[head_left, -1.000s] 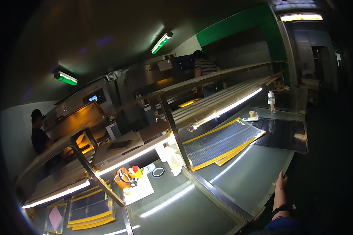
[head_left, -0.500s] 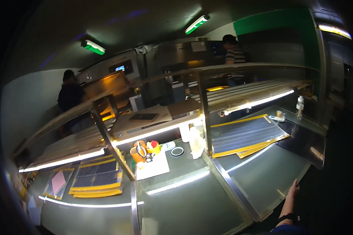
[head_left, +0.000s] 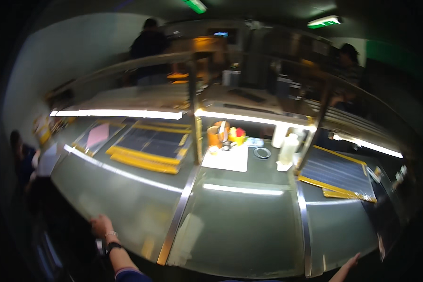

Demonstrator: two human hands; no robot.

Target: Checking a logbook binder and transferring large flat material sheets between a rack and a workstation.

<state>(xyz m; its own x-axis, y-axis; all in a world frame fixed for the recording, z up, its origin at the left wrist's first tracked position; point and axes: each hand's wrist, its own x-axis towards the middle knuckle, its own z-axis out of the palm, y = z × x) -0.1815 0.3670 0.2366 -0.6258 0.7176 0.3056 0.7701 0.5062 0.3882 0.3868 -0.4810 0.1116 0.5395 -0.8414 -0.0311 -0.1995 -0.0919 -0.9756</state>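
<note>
My left hand, with a bracelet and a dark watch at the wrist, is at the near edge of the left worktop panel. Motion blur smears its fingers, and I make out nothing held. Low at the right, my right hand shows beside the front edge of the right worktop panel; its fingers are blurred too. Farther back on the left lie stacked dark sheets with yellow borders and a pink sheet. More yellow-edged sheets rest on the right panel, beyond my right hand.
Metal strips divide the worktop. At its back middle are a white sheet, orange containers, a round dark-rimmed dish and a pale bottle. Lit shelves stand behind. Two people are beyond; another person is at the left.
The view has turned left, so the worktop contents sit farther right in the picture. My left hand has come into view, and my right hand now appears lower.
</note>
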